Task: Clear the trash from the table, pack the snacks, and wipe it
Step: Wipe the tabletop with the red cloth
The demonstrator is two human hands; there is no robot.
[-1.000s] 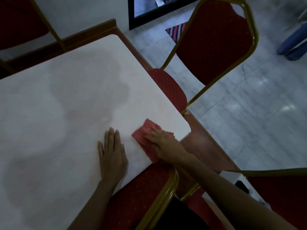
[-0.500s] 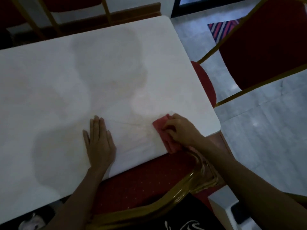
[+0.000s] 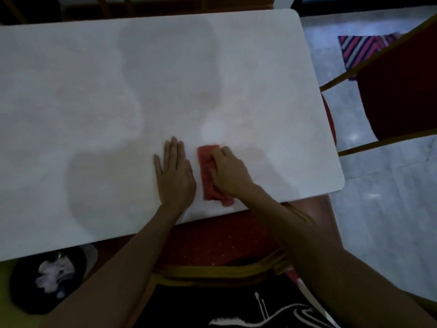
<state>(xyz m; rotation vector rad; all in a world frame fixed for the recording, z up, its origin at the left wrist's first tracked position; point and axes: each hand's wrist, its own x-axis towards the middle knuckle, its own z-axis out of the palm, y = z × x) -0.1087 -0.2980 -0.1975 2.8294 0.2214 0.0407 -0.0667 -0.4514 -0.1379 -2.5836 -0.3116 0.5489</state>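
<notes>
A white table fills most of the view, with darker damp patches on its top. My right hand presses a folded red cloth onto the table near the front edge, fingers curled over it. My left hand lies flat on the table just left of the cloth, fingers together and holding nothing. No trash or snacks show on the tabletop.
A red chair with a gold frame is tucked under the front edge, below my arms. Another red chair stands at the right. A black bag with trash sits on the floor at lower left. A striped mat lies far right.
My right hand has slid the red cloth leftward from the table's near right corner, close beside my left hand. The view has swung to face the table squarely.
</notes>
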